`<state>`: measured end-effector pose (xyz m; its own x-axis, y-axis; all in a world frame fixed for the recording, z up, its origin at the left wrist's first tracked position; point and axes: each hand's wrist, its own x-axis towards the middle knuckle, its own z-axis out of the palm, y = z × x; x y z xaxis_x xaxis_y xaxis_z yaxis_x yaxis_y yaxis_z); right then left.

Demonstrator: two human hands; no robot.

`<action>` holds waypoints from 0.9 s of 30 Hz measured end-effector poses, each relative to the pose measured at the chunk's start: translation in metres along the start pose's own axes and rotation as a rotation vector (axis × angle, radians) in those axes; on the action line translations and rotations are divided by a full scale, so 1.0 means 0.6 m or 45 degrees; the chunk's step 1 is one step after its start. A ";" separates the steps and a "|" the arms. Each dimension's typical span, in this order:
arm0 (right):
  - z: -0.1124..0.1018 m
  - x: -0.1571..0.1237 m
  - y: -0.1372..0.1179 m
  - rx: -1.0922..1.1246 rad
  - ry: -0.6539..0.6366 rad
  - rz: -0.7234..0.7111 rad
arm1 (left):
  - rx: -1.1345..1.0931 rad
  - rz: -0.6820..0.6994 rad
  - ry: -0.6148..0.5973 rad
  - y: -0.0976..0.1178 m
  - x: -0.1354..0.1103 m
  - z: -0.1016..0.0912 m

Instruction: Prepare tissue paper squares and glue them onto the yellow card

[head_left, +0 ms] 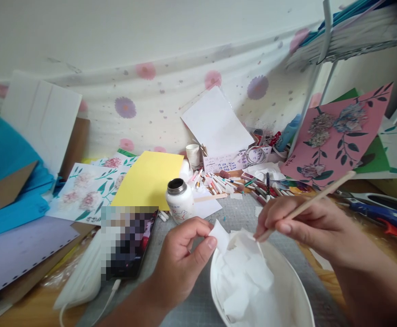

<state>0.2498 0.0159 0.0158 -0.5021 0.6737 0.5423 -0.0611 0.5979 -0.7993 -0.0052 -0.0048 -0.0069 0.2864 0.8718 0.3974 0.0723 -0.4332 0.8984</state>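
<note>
In the head view, my left hand (181,259) pinches a small white paper piece (220,235) between thumb and fingertips, at the far rim of a white bowl (298,284). Several more overlapping white paper pieces (247,277) lie inside the bowl, mostly on its left side. My right hand (310,229) grips a slim wooden stick (324,195), tilted so that its lower end meets the bowl's far edge. Whether the stick touches the paper there, I cannot tell.
A grey cutting mat (164,286) lies under the bowl. Beyond stand an uncapped white bottle (178,202) and scattered markers (225,181). A phone (130,254) with a cable is at left. Scissors (382,200) lie at right, near a pink flower picture (341,136).
</note>
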 end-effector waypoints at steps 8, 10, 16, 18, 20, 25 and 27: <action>0.036 -0.001 -0.001 0.244 -0.007 -0.005 | 0.043 -0.032 -0.020 -0.003 0.001 0.001; 0.050 0.002 0.000 0.234 0.027 -0.008 | 0.052 -0.039 -0.023 -0.003 -0.001 0.001; 0.072 0.013 0.001 0.092 0.043 -0.081 | 0.021 -0.007 -0.027 -0.003 -0.001 0.003; 0.072 0.013 0.003 0.051 0.060 -0.080 | -0.002 -0.004 -0.036 -0.003 0.000 0.004; 0.072 0.012 0.004 0.037 0.079 -0.065 | -0.011 -0.009 -0.048 -0.003 0.001 0.005; 0.066 0.010 0.008 0.033 0.126 -0.035 | -0.032 -0.010 -0.070 -0.001 0.000 0.004; 0.057 0.010 0.011 0.022 0.180 -0.041 | -0.027 0.017 -0.061 -0.002 -0.001 0.002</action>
<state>0.2167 0.0091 0.0052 -0.3735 0.7096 0.5975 -0.0906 0.6131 -0.7848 -0.0041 -0.0050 -0.0085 0.3324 0.8538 0.4007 0.0477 -0.4395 0.8970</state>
